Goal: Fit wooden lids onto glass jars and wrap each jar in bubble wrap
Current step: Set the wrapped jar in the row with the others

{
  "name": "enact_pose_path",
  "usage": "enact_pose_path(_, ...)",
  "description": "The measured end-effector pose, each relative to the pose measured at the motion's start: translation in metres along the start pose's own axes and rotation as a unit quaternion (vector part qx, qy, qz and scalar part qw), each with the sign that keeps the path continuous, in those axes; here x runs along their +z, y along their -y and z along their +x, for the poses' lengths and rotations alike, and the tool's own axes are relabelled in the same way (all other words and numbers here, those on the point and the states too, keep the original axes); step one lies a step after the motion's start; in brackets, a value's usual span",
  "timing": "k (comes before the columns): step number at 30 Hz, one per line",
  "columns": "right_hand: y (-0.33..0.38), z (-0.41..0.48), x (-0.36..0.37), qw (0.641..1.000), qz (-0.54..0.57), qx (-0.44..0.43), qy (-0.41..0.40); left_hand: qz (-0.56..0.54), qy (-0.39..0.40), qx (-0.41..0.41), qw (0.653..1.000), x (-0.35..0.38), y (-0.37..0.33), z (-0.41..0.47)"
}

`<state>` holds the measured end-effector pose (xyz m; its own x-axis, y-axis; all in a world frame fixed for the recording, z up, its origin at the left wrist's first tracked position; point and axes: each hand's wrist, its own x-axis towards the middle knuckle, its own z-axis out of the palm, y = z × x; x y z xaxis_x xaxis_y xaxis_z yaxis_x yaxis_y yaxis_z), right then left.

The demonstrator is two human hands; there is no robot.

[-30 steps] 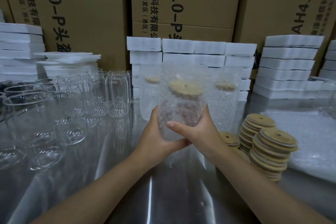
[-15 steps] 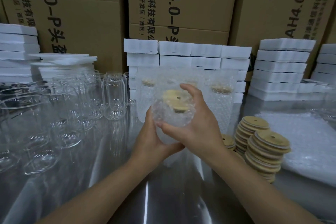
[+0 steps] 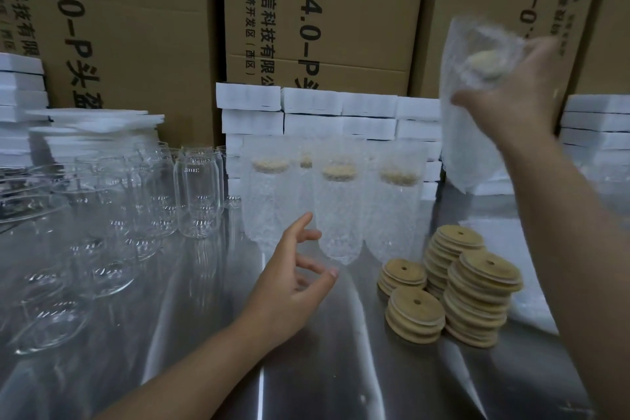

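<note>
Head view gives us, at the far left, a crowd of empty glass jars [image 3: 197, 194] standing on the shiny counter [image 3: 306, 368], with cardboard boxes [image 3: 136, 27] and white foam blocks [image 3: 341, 112] behind them. Next comes our left hand [image 3: 293, 283], hovering above the counter with its fingers loosely spread and nothing in them. It is just in front of a row of wrapped jars [image 3: 335, 211], each upright and lidded. To the right of these sit stacks of wooden lids [image 3: 477, 293], and just behind them lie bubble wrap sheets [image 3: 501, 232]. Furthest right, our right hand [image 3: 511, 102] is raised high and grips one wrapped jar [image 3: 474, 106] near its top. Motion blur smears it, so we think the pale patch inside is its lid but cannot be certain. That jar hangs tilted in the air, well above the counter.
</note>
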<state>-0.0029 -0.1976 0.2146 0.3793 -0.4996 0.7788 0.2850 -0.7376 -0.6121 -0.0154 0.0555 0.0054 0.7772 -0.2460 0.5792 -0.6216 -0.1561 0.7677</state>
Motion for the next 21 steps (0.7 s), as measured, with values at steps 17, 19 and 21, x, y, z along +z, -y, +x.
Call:
enact_pose_path(17, -0.108, -0.008, 0.087, 0.907, 0.048, 0.306, 0.285, 0.040, 0.034, 0.025, 0.998, -0.002, 0.003, 0.005)
enact_pose_path(19, -0.099, -0.005, 0.085, 0.901, 0.048, 0.317, 0.292, 0.049, 0.040, 0.026, 0.998, -0.002, 0.002, 0.006)
enact_pose_path(21, -0.085, -0.007, 0.085, 0.907, 0.021, 0.299, 0.296, 0.052, 0.045, 0.019, 0.997, -0.003, 0.002, 0.006)
